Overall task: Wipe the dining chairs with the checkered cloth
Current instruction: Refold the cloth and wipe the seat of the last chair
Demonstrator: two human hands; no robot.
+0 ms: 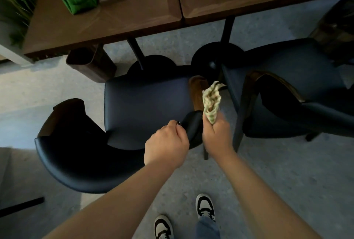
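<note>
The right hand (pixel 216 133) is gripping the checkered cloth (pixel 211 101) against the chair (pixel 141 103) armrest; the left hand (pixel 166 143) is gripping the chair's padded back edge.

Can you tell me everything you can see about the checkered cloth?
The checkered cloth looks like soft fabric, pale cream with green and reddish checks. It is scrunched into a bunch, not spread flat. The right hand grips its lower end, and the rest sticks up past the fingers. It sits against the brown wooden armrest on the right side of the dark blue chair.
</note>
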